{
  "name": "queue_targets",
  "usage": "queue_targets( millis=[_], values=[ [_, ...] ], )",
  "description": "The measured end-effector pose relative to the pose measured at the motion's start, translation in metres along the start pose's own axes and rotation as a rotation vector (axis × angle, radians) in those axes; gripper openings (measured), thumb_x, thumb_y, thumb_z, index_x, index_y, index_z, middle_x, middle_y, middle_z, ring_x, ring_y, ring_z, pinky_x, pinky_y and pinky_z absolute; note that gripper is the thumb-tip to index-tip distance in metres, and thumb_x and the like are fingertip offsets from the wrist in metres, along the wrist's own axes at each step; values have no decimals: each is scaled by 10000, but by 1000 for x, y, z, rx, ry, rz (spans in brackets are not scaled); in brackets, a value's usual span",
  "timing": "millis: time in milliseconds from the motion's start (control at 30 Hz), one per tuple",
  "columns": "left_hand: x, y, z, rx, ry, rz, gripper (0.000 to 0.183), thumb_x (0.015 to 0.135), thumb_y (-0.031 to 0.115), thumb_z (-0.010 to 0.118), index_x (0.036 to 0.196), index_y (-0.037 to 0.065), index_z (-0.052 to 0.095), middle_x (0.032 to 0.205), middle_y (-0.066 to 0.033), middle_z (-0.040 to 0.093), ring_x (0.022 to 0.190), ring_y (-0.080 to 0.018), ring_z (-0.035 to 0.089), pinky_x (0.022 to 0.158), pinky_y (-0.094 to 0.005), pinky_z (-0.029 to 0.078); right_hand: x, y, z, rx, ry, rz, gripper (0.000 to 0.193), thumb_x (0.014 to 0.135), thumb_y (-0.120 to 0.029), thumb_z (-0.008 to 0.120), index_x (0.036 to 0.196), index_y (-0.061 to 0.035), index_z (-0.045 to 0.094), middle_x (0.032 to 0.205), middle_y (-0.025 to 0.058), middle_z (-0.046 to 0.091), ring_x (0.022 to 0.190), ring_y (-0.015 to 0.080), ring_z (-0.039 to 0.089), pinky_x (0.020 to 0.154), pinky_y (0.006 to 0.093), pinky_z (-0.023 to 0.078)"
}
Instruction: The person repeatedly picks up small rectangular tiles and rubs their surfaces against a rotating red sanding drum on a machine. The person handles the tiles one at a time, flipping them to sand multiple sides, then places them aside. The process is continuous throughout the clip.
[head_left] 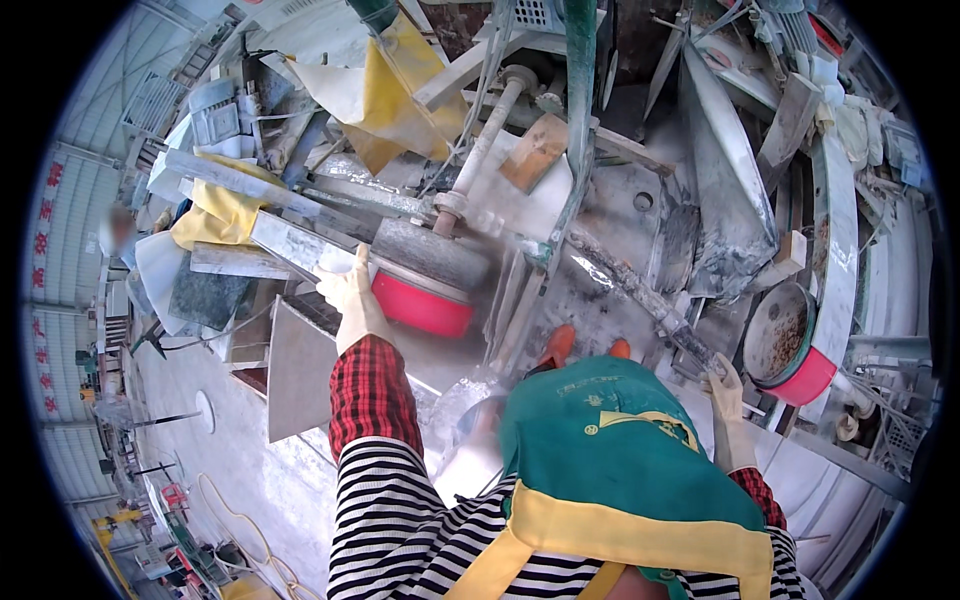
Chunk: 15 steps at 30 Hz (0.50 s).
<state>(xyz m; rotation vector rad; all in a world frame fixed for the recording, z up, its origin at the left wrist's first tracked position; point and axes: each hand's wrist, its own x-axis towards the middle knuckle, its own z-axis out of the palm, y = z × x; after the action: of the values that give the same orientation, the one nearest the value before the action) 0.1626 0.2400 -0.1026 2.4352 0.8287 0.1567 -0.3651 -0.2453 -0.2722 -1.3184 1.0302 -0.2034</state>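
My left hand [356,304], in a cream rubber glove, is at the near end of a long flat grey board [290,240]. Its thumb and fingers are spread, and the fingertips touch or nearly touch the board. Just right of it is a dusty grey wheel [432,250] on a metal shaft [490,135], with a bright red band [422,304] below. My right hand [726,392], gloved alike, has its fingers bent around the lower end of a long, dirt-crusted bar [635,285]. That bar slants up and left; the grip is partly hidden.
A round pan [778,332] holding brown grit, with a red band [806,377], stands beyond my right hand. Yellow cloth [405,85], planks and a large grey sheet [725,170] crowd the far side. A green post [580,90] rises between. A thin panel [300,370] stands left of my forearm.
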Motion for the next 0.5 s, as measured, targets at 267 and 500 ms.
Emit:
queue_targets(
  millis=[267,500],
  values=[
    [-13,-64,39,-429,-6,128,1055,696,212,867,1540,-19,278,1391,-246,472,1170,-326,576,985,-402,502,12,9,-3,-67,-81,111,570,973,-53,580,1512,-81,394,984,153,721,711,183,685,659,299,587],
    [-122,-103,-3,-621,-274,191,1011,758,35,803,1574,32,206,1362,-184,540,1044,-237,642,830,-362,573,2,-29,36,19,-201,129,545,969,-56,602,1482,-35,417,920,142,687,708,175,656,631,273,532]
  ],
)
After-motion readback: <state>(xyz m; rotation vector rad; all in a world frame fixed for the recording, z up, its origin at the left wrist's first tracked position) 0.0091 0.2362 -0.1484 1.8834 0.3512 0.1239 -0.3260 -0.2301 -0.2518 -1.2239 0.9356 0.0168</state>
